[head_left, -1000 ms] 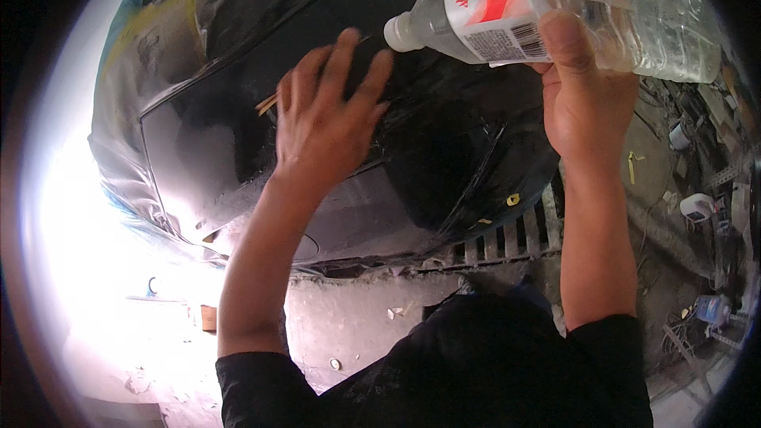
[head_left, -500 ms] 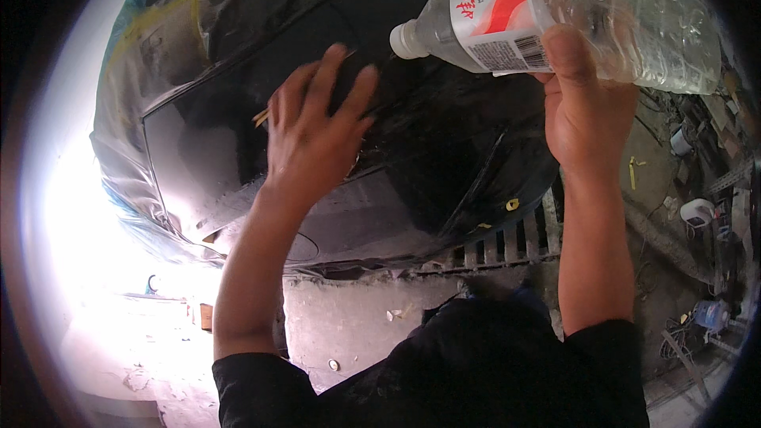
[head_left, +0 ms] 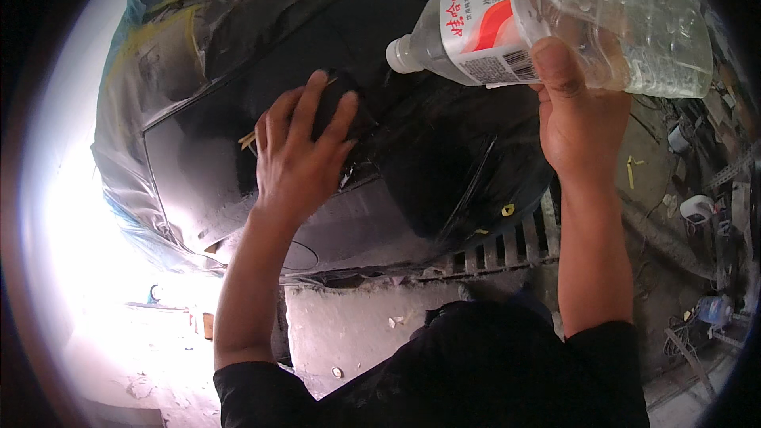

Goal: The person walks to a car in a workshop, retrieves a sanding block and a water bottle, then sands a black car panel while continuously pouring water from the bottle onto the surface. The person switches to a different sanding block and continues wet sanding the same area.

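Observation:
My right hand (head_left: 583, 115) grips a clear plastic bottle (head_left: 658, 28) with a red and white label, the thumb in front and the other fingers hidden behind it. The bottle lies nearly sideways, its white-tipped neck pointing left and slightly down, with clear liquid inside. Left of it, my left hand (head_left: 297, 147) is palm down over a dark, glossy car body panel (head_left: 190, 147), fingers spread over a dark pad (head_left: 337, 89). Tan edges of the pad show beside the hand; most of it is hidden underneath, so its exact kind is unclear.
Plastic sheeting (head_left: 162, 43) with yellow tape covers the vehicle around the panel. A slatted grating (head_left: 507, 246) borders its near side. On the right stand a white jug (head_left: 697, 210), a blue-tinted container (head_left: 713, 311) and assorted clutter. Bright light glares from the left.
My left hand has shifted nearer to me and slightly left over the panel, with the pad under it. The bottle has moved slightly left and down, still in my right hand.

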Available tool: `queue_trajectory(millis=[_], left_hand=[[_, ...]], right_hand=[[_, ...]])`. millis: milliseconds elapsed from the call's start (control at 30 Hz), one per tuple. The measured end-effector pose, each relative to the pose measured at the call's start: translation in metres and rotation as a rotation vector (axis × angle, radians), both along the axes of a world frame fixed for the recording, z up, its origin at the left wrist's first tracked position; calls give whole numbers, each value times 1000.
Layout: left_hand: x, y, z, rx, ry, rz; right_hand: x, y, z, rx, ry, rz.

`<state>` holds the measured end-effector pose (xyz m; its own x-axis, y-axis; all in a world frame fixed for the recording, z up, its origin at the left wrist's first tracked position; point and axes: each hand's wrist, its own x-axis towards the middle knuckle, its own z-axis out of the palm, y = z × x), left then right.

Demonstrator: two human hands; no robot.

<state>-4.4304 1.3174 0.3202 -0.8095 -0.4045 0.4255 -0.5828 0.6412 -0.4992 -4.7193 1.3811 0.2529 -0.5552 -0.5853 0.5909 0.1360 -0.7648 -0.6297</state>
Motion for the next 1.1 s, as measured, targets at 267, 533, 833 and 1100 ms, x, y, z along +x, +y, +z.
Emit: queue_trajectory(millis=[267,533,833,1100], left_hand=[[-37,-2,0,-5,12,-31],[-54,-9,5,1,12,-34],[-46,-3,5,-37,14,-16],[-24,6,5,-45,-11,19]], right_hand=[[4,3,11,-51,-59,3],[3,0,4,-62,-92,19],[-4,3,-3,23,-93,-6],[-3,3,7,-73,-65,25]])
